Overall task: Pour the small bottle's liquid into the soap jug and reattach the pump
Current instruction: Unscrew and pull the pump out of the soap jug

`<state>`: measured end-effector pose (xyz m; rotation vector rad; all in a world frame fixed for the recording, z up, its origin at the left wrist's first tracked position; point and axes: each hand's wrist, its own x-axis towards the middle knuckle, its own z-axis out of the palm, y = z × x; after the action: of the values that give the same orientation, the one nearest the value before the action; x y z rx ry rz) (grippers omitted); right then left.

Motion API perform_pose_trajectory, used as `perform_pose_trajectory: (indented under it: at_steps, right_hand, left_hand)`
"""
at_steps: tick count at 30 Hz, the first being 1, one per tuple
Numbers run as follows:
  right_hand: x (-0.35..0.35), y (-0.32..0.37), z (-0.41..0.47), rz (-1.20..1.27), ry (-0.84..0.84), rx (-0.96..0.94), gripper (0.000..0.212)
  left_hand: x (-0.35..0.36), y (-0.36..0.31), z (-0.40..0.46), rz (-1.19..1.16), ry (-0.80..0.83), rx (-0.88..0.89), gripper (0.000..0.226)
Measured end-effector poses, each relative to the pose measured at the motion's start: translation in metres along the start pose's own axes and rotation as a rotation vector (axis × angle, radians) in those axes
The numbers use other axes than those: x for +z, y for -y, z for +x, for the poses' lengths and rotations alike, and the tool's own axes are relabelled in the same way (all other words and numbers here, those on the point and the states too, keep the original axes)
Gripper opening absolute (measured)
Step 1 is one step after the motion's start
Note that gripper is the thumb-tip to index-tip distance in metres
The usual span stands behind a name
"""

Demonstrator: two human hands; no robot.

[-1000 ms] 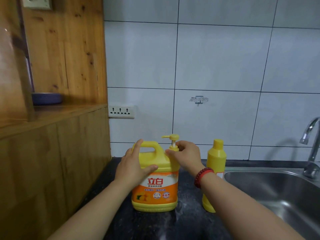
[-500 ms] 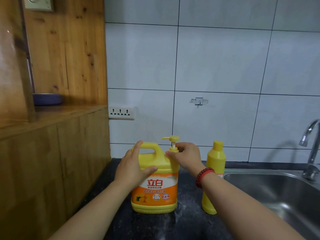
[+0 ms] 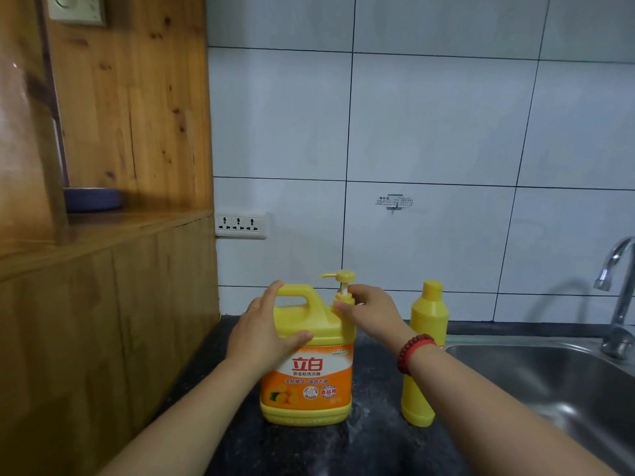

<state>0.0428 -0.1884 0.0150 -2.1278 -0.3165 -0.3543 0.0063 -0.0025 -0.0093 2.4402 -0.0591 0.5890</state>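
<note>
While two hands grip one jug, pump; one bottle beside.

- Your left hand wears a thin gold-toned ring on one finger.
- Your right hand carries no ring that shows.
- Your right wrist wears a bracelet of round, glossy red beads, strung in a single row.
- Both your forearms are bare, with no sleeves in view up to the near edge.
</note>
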Motion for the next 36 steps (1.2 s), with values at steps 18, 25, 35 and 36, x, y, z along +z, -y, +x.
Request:
perform_pose_trajectory:
  at_steps: [18,25,35,36]
  right_hand:
    - [-0.0014,0.0018,0.0002,0.015,-0.119,0.008,0.034]
    - [0.0061,0.0051,-0.0010,-0.011,-0.127,0.025,0.037]
    - [0.0045,0.0050,-0.0013,-0.029,-0.117,0.017,0.041]
    - [0.0045,0.0052,-0.0012,-0.027,-0.120,0.023,0.039]
  left_hand:
    - [-0.0009,-0.0008,-0.0002,0.034,0.000,0.005,0.100]
    - [0.0008,0.0014,0.0003,0.032,-0.008,0.008,0.100]
    - [0.0014,0.0018,0.0015,0.021,-0.003,-0.001,0.101]
    - [0.0011,0.0016,0.0014,0.020,-0.001,-0.003,0.101]
